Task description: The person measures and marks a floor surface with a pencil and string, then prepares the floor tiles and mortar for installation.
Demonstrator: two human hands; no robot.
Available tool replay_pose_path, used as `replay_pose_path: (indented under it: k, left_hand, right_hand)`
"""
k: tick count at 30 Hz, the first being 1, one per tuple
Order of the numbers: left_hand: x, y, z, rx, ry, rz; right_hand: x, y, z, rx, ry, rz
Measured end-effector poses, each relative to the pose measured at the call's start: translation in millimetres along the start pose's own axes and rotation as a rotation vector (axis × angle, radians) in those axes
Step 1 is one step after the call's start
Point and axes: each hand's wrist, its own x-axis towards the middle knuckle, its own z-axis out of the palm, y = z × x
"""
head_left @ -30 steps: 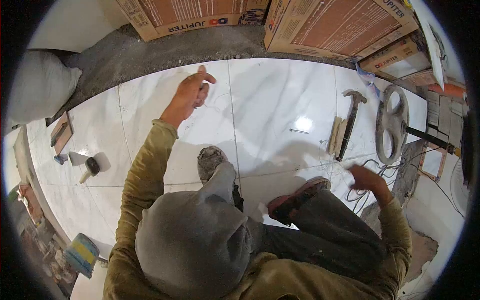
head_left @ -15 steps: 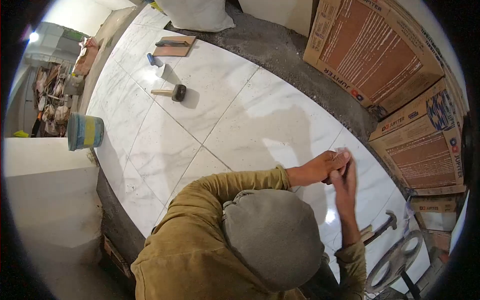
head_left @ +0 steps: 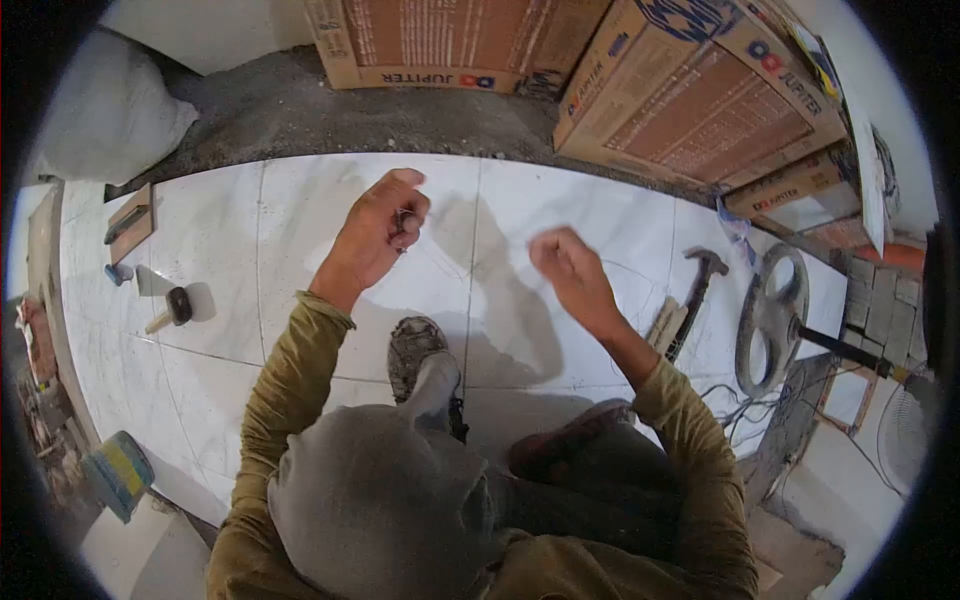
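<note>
My left hand [head_left: 372, 232] is raised over the white marbled floor tiles [head_left: 340, 195], fingers curled around something small and dark that I cannot make out. To its right, well apart, my right hand [head_left: 578, 278] is slightly blurred, with its fingers bent together; what they hold, if anything, is hidden. A faint thin line shows against the tiles near the hands, too fine to name. Close to my right forearm a claw hammer [head_left: 693, 300] lies on the tiles. Below my hands are my shoe [head_left: 415, 350] and grey-clad knee [head_left: 385, 500].
Tile cartons [head_left: 700, 110] lean along the back right. A rubber mallet [head_left: 178, 306], a trowel [head_left: 120, 273] and a wood-backed float [head_left: 130, 222] lie at left, near a bucket [head_left: 118, 470] and a white sack [head_left: 115, 110]. A grey handle-like frame [head_left: 752, 320] and cables stand at right.
My hands were together at the right; now they are apart, the left one farther left. The view has swung right and down, bringing my knee and shoes into sight.
</note>
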Motion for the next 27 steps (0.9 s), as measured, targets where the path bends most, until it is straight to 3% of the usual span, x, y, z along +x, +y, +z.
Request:
replay_pose_path:
  k: [1, 4, 5, 7, 8, 9, 11, 13, 15, 17, 19, 21, 22, 23, 25, 27]
  left_hand:
    - [1, -3, 3, 0.173, -0.07, -0.065]
    - [0, -20, 33, 0.126, -0.317, -0.148]
    - [0, -21, 41, 0.129, -0.321, -0.15]
    - [0, -19, 52, -0.172, -0.275, 0.05]
    - [0, -15, 53, -0.144, -0.243, 0.143]
    - [-1, -6, 53, -0.147, -0.241, 0.148]
    - [-3, 15, 45, -0.051, -0.053, 0.103]
    - [14, 35, 16, 0.171, -0.092, 0.217]
    - [25, 67, 8, 0.437, -0.097, 0.165]
    - [36, 94, 8, 0.599, -0.196, 0.042]
    - [46, 108, 16, 0.664, -0.258, -0.048]
    - [52, 108, 40, 0.892, -0.404, -0.176]
    - [59, 96, 55, 0.776, -0.366, -0.255]
    - [73, 79, 58, 0.641, -0.51, -0.231]
    - [82, 43, 83, 0.446, -0.361, -0.216]
    - [93, 15, 86, 0.395, -0.353, -0.118]
  right_hand:
    - [9, -8, 4, 0.136, 0.072, 0.013]
    - [51, -49, 15, 0.284, 0.123, -0.085]
    - [63, -51, 20, 0.397, 0.027, -0.062]
    - [68, -39, 36, 0.628, -0.156, 0.056]
    - [63, -37, 47, 0.738, -0.139, 0.126]
    - [55, -40, 57, 0.85, -0.125, 0.195]
    - [41, -42, 53, 0.847, -0.183, 0.268]
    - [28, -32, 54, 0.725, -0.104, 0.263]
    - [27, -25, 50, 0.703, -0.07, 0.319]
    - [33, -9, 53, 0.725, 0.068, 0.059]
    - [53, 0, 45, 0.787, 0.102, 0.001]
    - [75, -22, 39, 0.951, 0.398, -0.033]
    - [84, -16, 41, 1.0, 0.347, -0.063]
    - [89, -11, 49, 1.005, 0.343, -0.074]
    - [96, -5, 61, 1.072, 0.135, -0.064]
    - [79, -26, 56, 1.1, 0.162, 0.272]
